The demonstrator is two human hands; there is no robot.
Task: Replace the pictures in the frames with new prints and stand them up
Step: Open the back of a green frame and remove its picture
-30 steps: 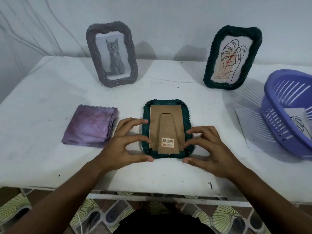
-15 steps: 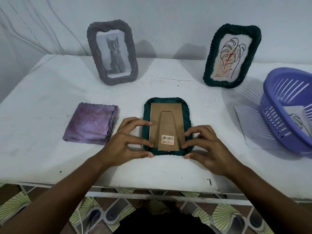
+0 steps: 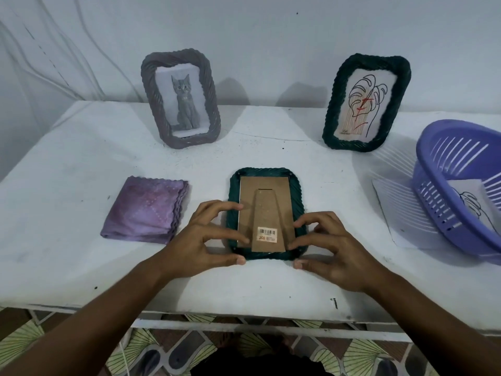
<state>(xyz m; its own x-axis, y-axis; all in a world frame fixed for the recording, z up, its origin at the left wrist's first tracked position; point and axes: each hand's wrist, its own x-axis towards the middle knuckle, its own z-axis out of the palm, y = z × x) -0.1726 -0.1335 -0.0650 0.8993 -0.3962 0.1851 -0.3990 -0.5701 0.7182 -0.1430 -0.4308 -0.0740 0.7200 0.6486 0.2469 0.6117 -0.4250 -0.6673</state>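
A dark green woven frame (image 3: 267, 171) lies face down at the table's middle, its brown cardboard back and folded stand (image 3: 267, 210) facing up, with a barcode sticker near the bottom. My left hand (image 3: 200, 240) pinches the frame's lower left corner, fingertips on the backing's left edge and thumb at the bottom rim. My right hand (image 3: 336, 251) pinches the lower right corner the same way. A grey frame with a cat picture (image 3: 180, 97) and a second green frame with a line drawing (image 3: 366, 101) stand upright at the back.
A folded purple cloth (image 3: 146, 210) lies left of the flat frame. A purple slotted basket (image 3: 444, 169) at the right edge holds a line-drawing print (image 3: 471, 202) and partly rests on a white sheet (image 3: 393, 213). The wall is close behind the standing frames.
Both hands stay at the frame's lower corners; the fingertips have crept slightly inward onto the backing. The frame has not moved.
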